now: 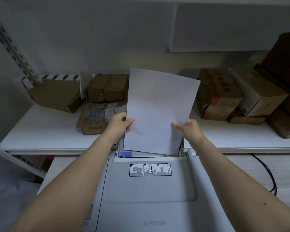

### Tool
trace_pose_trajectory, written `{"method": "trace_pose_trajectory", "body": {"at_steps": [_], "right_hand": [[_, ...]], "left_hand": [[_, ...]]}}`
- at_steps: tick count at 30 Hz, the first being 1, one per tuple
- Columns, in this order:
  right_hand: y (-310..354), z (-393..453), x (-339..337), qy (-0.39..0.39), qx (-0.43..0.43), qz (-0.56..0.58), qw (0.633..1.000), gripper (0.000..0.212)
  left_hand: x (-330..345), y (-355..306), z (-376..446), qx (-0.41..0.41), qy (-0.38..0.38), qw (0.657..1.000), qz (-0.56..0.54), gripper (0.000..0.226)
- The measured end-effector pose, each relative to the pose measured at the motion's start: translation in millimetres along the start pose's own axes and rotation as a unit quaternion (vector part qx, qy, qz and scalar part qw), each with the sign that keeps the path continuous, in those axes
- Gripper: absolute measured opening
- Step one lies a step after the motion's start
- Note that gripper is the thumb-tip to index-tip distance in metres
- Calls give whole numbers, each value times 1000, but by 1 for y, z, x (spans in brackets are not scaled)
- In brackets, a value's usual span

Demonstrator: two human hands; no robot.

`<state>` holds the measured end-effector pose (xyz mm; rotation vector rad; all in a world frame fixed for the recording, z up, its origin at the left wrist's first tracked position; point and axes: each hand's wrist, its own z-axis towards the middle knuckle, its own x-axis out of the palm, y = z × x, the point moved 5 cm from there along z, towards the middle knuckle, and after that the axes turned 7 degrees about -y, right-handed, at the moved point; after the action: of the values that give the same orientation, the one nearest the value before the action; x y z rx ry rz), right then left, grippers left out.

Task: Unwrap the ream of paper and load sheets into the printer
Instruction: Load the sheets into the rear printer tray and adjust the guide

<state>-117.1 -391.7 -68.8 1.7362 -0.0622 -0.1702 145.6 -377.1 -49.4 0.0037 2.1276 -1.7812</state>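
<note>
A stack of white paper sheets (159,106) stands nearly upright, tilted slightly right, with its lower edge down in the rear feed slot of the grey printer (151,198). My left hand (120,123) grips the sheets' left edge, thumb in front. Over on the right edge, my right hand (188,128) pinches them the same way. A blue paper guide (125,154) sits at the slot's left end, just left of the paper's bottom corner. A loading diagram sticker (150,169) lies on the printer lid.
A white shelf (40,131) runs behind the printer. Brown cardboard boxes (105,87) and torn brown wrapping (94,119) lie on its left, stacked boxes (224,94) on its right. A black cable (269,174) hangs at the right. A slotted metal upright (12,47) rises at far left.
</note>
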Motion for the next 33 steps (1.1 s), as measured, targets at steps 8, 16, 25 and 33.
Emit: {"method": "trace_pose_trajectory", "body": {"at_steps": [8,16,25,33], "right_hand": [[-5,-6,11,34,8,-55,998,23],[-18,-9,12,47,20,-149,988,5],[-33,-24,-1,-4,28,-383,923,31],[-23,-23,-4,-1,-26,-411,911,19]], "left_hand": [[-4,31,-4,-70,-13,997,-20,17],[1,52,-13,-99,-11,993,-59,13],[7,77,-22,-141,-19,990,15,25],[-2,64,-20,-110,-114,986,47,18]]}}
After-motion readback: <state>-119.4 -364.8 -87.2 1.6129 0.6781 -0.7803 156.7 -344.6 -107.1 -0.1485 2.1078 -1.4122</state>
